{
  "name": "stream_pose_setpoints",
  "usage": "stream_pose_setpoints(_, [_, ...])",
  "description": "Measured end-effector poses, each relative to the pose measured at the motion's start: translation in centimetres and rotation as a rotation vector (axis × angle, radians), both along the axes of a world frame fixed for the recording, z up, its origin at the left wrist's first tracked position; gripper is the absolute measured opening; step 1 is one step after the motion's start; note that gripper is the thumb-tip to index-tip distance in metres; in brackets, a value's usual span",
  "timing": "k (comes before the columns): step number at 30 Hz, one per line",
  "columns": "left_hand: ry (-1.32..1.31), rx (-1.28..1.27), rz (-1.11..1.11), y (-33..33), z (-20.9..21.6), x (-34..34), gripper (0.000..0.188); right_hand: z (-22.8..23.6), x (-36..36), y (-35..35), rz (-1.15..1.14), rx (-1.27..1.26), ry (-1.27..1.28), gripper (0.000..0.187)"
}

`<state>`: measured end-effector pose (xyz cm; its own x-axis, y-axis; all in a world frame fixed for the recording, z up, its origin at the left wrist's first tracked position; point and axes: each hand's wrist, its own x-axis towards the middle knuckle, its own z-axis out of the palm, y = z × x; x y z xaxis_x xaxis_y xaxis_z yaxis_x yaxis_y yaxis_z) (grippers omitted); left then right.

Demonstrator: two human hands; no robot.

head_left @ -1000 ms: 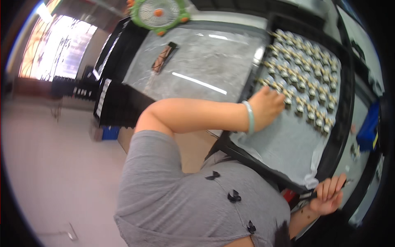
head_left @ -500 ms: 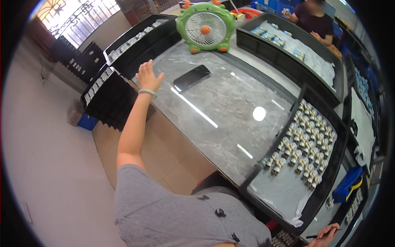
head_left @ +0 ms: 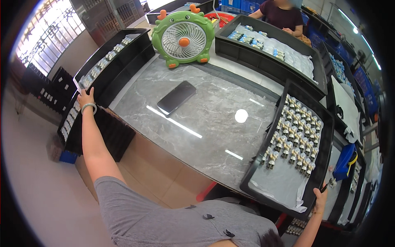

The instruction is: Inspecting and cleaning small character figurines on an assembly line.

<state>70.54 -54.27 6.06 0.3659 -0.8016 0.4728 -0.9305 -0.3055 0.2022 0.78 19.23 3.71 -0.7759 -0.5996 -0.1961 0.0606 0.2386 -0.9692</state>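
My left hand (head_left: pixel 85 98) is at the near corner of a black tray (head_left: pixel 123 61) on the left, fingers closed on its rim. Small white pieces (head_left: pixel 108 57) stand in a row inside that tray. At the lower right, my right hand (head_left: pixel 320 199) grips a thin dark pen-like tool (head_left: pixel 324 188), beside the outer edge of another black tray (head_left: pixel 288 206). That tray holds rows of small figurines (head_left: pixel 294 133), white and gold with clear round tops, on a pale liner sheet (head_left: pixel 271 185). Its fingers are partly hidden.
A dark phone (head_left: pixel 177 98) lies on the grey marbled table (head_left: pixel 205 111). Behind it stands a green animal-shaped fan (head_left: pixel 184 41). A large black tray (head_left: pixel 267 61) with blue-and-white pieces is at the back, near a person (head_left: pixel 282 18). A blue-and-yellow container (head_left: pixel 345 162) sits at the right.
My left hand has moved left from above the table's edge to the black tray's corner. My right hand has come up beside the figurine tray. The view has shifted.
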Motion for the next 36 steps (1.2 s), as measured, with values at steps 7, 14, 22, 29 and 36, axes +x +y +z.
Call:
stream_pose_setpoints(7, [0.101,-0.129,-0.007,-1.7,1.6,-1.5,0.041,-0.2,6.6,-6.1,0.023,-0.048,0.066,0.056])
stream_pose_setpoints(14, [0.152,-0.259,-0.086,4.6,7.4,-6.9,0.037,-0.2,10.5,-8.9,0.027,-0.028,0.163,0.056])
stream_pose_setpoints(22, [0.367,-0.217,-0.359,11.6,2.9,-7.2,0.030,1.3,9.7,-10.6,0.062,-0.079,0.154,0.057])
stream_pose_setpoints(29, [1.303,-0.272,-0.107,13.3,3.9,-6.2,0.059,1.4,8.1,-11.0,0.122,0.002,0.061,0.049])
stream_pose_setpoints(36, [1.685,0.270,-0.237,12.1,4.7,0.5,0.082,1.5,8.0,-10.6,0.183,-0.154,0.041,0.049])
